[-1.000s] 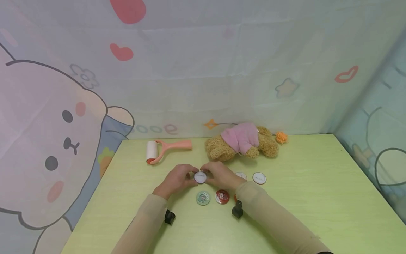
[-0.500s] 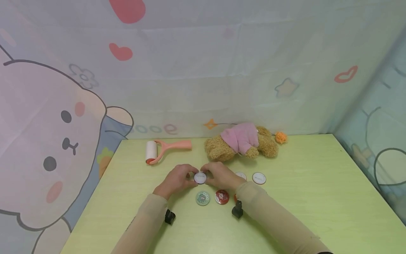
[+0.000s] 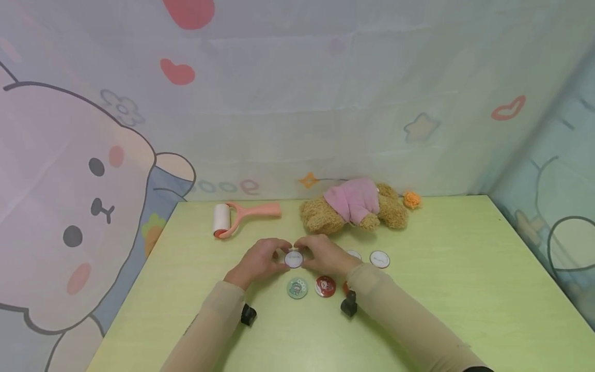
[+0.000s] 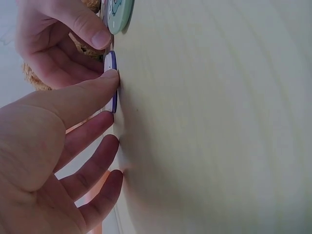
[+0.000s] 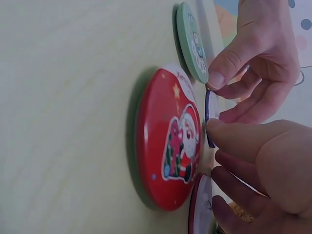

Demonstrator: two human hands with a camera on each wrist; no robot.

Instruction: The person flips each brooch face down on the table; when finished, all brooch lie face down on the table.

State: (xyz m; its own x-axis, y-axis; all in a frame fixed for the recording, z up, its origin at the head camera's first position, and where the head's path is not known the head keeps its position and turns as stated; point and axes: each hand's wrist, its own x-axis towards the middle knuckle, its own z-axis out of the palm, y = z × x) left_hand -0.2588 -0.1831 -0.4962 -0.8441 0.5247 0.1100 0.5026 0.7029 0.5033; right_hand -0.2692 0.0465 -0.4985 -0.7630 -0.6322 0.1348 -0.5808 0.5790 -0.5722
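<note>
A round pin badge [image 3: 294,259], white back facing up with a dark blue rim, lies at the middle of the table. My left hand [image 3: 260,262] pinches its left edge between thumb and fingers. From the other side my right hand [image 3: 327,257] pinches the right edge, thumb at the rim [image 5: 210,114]. In the left wrist view the left hand's other fingers [image 4: 100,200] reach down to the tabletop. Nearer me sit a green badge [image 3: 297,288] and a red Santa badge [image 3: 325,286], picture sides up. Another reddish badge [image 3: 346,288] is mostly hidden by the right sleeve.
Two white-backed badges, one partly behind the right wrist [image 3: 354,254] and one farther right [image 3: 379,259], lie on the table [image 3: 446,289]. Behind are a peach-handled lint roller [image 3: 254,212], a teddy bear [image 3: 353,206] in pink and an orange fuzzy ball [image 3: 412,200]. A printed curtain [image 3: 288,103] backs the table.
Both hands stay on the same badge with almost no movement. The head view has tilted very slightly; the other things keep their places.
</note>
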